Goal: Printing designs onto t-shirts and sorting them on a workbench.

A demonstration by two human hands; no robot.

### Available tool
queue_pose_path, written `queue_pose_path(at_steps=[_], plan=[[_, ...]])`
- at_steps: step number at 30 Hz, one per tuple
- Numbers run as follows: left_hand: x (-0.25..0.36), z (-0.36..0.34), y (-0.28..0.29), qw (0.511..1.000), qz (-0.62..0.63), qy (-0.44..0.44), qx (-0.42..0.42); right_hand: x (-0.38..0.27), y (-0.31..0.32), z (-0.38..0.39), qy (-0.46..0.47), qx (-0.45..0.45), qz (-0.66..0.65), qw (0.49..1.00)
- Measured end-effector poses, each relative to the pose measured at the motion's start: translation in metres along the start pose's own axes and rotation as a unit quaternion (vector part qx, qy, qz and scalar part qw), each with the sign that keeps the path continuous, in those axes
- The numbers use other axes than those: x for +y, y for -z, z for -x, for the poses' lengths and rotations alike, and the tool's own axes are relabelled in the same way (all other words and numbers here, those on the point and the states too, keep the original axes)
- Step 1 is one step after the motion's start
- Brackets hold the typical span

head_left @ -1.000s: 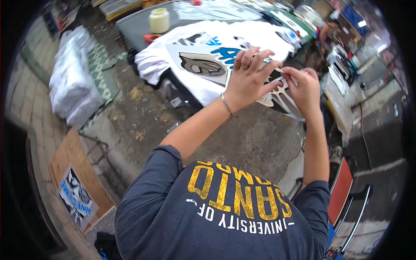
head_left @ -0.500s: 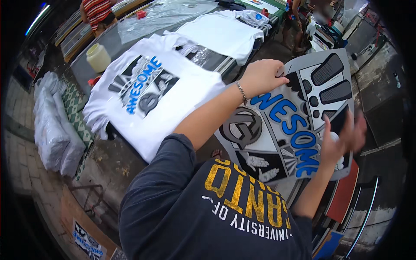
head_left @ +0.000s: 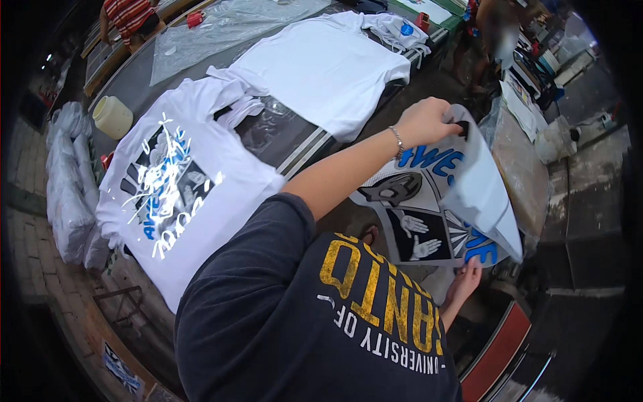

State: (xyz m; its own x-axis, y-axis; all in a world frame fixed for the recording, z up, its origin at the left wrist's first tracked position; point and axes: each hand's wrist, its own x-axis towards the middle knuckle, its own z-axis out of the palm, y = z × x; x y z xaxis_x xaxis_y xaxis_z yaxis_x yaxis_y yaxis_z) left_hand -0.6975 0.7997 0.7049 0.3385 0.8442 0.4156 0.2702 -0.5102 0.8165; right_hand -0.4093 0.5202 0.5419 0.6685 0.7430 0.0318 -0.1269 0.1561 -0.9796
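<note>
My left hand (head_left: 435,120) pinches the top of a thin printed sheet (head_left: 412,234) with blue lettering and black-and-white panels, its right part curled over to show a pale back. My right hand (head_left: 467,281), low at the sheet's bottom edge, has its fingers closed on it. To the left lies a white shirt (head_left: 234,191) bearing a blue, black and grey print with bright white streaks across it. Behind it a plain white shirt (head_left: 315,67) lies on a long grey table (head_left: 288,162). My left forearm passes in front of the table's near side.
A cream jar (head_left: 112,117), plastic sheeting (head_left: 201,43) and wrapped white bundles (head_left: 70,187) stand or lie left and back. People work at top left (head_left: 130,20) and top right (head_left: 475,40). A red board (head_left: 489,338) is low right, a plastic-covered surface (head_left: 519,167) at right.
The view has turned toward the right and the sheet is away from the shirt. My right hand has moved down to the bottom edge, and the sheet's right part has curled over.
</note>
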Motion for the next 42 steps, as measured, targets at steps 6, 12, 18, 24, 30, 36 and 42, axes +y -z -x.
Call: queue_pose_path(at_steps=[6, 12, 18, 24, 30, 36, 42], plan=[[-0.090, -0.027, 0.041, 0.967, 0.167, 0.146, 0.128, -0.063, -0.087, -0.185, 0.049, -0.115, 0.076, 0.989], [-0.170, 0.002, 0.110, 0.875, 0.249, 0.290, 0.296, -0.079, -0.320, -0.354, 0.086, -0.350, 0.162, 0.919], [-0.237, 0.043, 0.163, 0.773, 0.227, 0.363, 0.469, -0.003, -0.573, -0.395, 0.090, -0.546, 0.239, 0.798], [-0.300, 0.053, 0.170, 0.673, 0.190, 0.465, 0.543, 0.101, -0.714, -0.389, 0.030, -0.647, 0.243, 0.722], [-0.352, 0.041, 0.171, 0.651, -0.078, 0.552, 0.515, 0.194, -0.769, -0.404, 0.022, -0.638, 0.316, 0.702], [-0.347, 0.020, 0.164, 0.586, -0.251, 0.611, 0.470, 0.235, -0.787, -0.415, 0.025, -0.691, 0.311, 0.652], [-0.348, 0.001, 0.167, 0.531, -0.243, 0.652, 0.484, 0.232, -0.800, -0.429, -0.004, -0.736, 0.314, 0.600]])
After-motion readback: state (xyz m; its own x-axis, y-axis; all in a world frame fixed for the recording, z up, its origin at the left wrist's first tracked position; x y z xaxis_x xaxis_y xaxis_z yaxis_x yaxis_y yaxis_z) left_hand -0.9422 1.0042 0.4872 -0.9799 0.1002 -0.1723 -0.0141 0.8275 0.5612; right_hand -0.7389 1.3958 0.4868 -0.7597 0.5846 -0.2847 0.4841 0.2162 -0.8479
